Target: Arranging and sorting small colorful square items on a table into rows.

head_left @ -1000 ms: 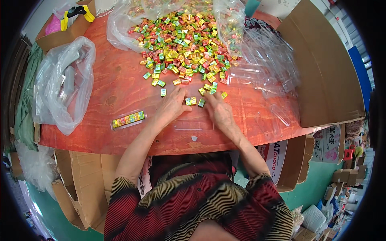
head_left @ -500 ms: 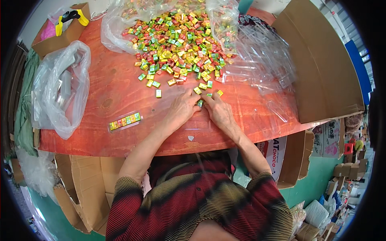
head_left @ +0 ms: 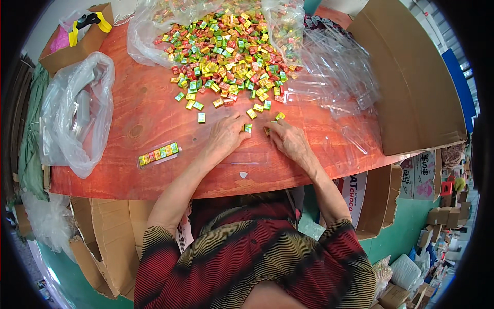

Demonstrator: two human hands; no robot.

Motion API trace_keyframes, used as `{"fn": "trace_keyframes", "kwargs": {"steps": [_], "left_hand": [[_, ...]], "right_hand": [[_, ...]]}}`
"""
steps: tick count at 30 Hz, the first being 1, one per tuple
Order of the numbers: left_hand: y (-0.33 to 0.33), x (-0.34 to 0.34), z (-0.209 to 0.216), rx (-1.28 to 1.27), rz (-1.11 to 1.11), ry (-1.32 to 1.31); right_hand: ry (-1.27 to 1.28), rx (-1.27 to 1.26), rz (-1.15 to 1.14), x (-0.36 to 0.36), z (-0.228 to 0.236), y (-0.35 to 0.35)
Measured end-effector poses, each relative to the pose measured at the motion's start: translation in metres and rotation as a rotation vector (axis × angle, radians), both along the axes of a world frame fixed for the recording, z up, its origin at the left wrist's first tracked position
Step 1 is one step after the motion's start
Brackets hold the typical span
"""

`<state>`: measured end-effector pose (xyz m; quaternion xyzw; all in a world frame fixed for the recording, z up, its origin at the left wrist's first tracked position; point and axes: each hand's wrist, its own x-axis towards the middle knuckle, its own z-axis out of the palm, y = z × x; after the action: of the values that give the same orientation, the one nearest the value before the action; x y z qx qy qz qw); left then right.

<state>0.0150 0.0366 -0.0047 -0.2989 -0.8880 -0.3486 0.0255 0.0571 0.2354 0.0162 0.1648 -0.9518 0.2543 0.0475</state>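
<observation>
Red tabletop (head_left: 135, 132) under 2 hands (head_left: 226, 136) (green floor (head_left: 411, 221) below)

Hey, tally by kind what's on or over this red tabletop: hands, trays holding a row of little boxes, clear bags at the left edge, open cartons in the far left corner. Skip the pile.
Left hand and right hand: 2
Tray with a row: 1
Clear bag: 1
Open carton: 1
Total: 5

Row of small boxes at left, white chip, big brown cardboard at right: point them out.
Row of small boxes (head_left: 158, 154), head view: middle of the row.
White chip (head_left: 243, 175), head view: its centre.
Brown cardboard (head_left: 411, 77), head view: broad face.
</observation>
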Motion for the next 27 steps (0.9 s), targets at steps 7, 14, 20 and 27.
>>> {"fn": "trace_keyframes", "kwargs": {"steps": [7, 14, 20, 27], "left_hand": [[-0.008, 0.003, 0.007, -0.072, 0.075, -0.05], [0.001, 0.001, 0.0, -0.071, 0.013, -0.011], [0.003, 0.004, 0.002, -0.039, 0.012, 0.006], [-0.002, 0.007, 0.007, -0.091, 0.019, -0.007]], "right_hand": [[0.031, -0.116, 0.006, -0.004, -0.008, 0.022], [0.033, -0.015, -0.104, 0.006, 0.003, 0.02], [0.114, 0.04, -0.014, 0.002, 0.001, 0.004], [0.034, 0.022, -0.001, 0.011, 0.005, 0.0]]}}
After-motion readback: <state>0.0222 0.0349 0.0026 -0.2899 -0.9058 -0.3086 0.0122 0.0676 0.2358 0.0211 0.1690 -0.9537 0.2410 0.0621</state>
